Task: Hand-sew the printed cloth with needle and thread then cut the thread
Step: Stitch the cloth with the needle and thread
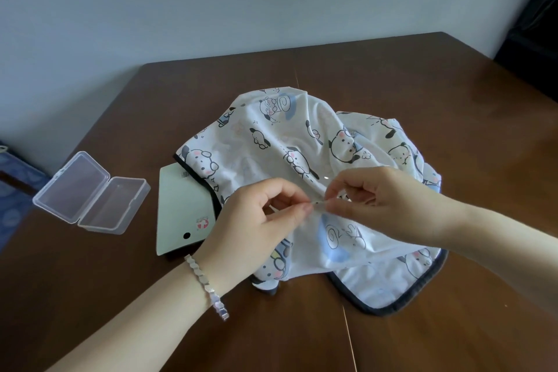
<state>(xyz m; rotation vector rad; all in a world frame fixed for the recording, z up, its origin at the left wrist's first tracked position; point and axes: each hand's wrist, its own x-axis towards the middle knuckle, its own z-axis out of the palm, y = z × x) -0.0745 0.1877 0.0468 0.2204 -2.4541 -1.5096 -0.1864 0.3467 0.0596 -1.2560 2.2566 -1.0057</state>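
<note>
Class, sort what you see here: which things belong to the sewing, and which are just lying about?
In the job: printed cloth; left hand and right hand, both pinching it; needle too small to tell.
Lying about: open clear plastic box; pale green card, partly under the cloth.

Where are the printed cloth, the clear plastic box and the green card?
printed cloth (271, 142): head view, upper white fold.
clear plastic box (116, 205): head view, right half.
green card (181, 208): head view, bare middle.
</note>
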